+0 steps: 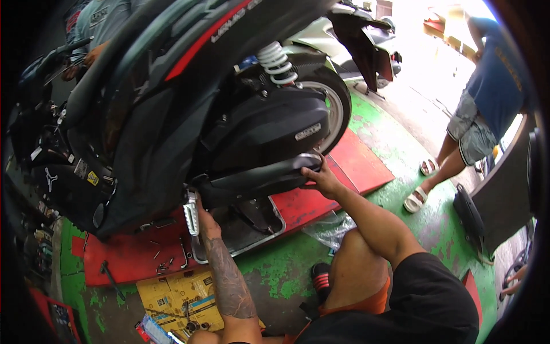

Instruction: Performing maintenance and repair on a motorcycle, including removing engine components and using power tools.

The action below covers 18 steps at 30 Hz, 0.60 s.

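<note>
We're probably steadying the black part (258, 178), right hand (327, 179) gripping its end, left hand (208, 222)'s grip hidden, can't tell.

Long black part and silver footrest, at the centre of the frame.
A long, smooth black part with a rounded, shiny right end (252, 179) is seen stretched almost level across the middle, its right end slightly raised and gripped from below and behind; whether it is fastened cannot be told. Left of centre, a narrow silver metal footrest with a ribbed face (191, 214) is shown pointing downward, near the black part's left end.
</note>
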{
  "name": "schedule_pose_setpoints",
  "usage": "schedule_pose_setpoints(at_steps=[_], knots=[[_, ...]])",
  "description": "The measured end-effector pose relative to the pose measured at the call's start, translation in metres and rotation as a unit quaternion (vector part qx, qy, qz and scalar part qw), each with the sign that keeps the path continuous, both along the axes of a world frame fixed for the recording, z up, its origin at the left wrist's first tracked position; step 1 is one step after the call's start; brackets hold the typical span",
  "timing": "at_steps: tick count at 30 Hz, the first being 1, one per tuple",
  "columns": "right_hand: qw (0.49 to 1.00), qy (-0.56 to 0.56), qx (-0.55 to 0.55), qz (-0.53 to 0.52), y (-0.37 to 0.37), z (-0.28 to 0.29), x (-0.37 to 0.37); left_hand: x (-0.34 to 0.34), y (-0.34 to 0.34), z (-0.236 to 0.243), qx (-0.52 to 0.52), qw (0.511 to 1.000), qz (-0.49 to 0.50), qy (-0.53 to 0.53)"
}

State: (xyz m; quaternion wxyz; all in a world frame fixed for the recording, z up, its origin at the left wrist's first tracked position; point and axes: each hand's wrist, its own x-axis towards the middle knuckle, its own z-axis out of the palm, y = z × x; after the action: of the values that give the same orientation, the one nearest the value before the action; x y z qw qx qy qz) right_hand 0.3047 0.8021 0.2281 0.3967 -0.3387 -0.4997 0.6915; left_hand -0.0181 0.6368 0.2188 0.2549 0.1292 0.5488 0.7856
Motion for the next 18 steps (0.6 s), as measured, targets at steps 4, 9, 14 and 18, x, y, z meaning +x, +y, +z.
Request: schedule_pose_setpoints(at_steps=[4,9,14,18], knots=[[0.999,-0.022,0.046,-0.003,0.004,-0.018,0.024,0.026,0.001,0.002,0.016,0.998,0.005,0.066],[1.000,0.016,0.007,0.013,-0.017,-0.003,0.029,0.013,0.016,-0.032,0.134,0.977,0.043,0.159],[0.999,0.012,0.008,0.033,-0.010,0.001,0.017,-0.010,0.042,-0.072,0.201,0.963,0.064,0.165],[0.999,0.015,0.009,0.033,-0.004,0.000,0.010,-0.035,0.049,-0.108,0.130,0.986,-0.012,0.100]])
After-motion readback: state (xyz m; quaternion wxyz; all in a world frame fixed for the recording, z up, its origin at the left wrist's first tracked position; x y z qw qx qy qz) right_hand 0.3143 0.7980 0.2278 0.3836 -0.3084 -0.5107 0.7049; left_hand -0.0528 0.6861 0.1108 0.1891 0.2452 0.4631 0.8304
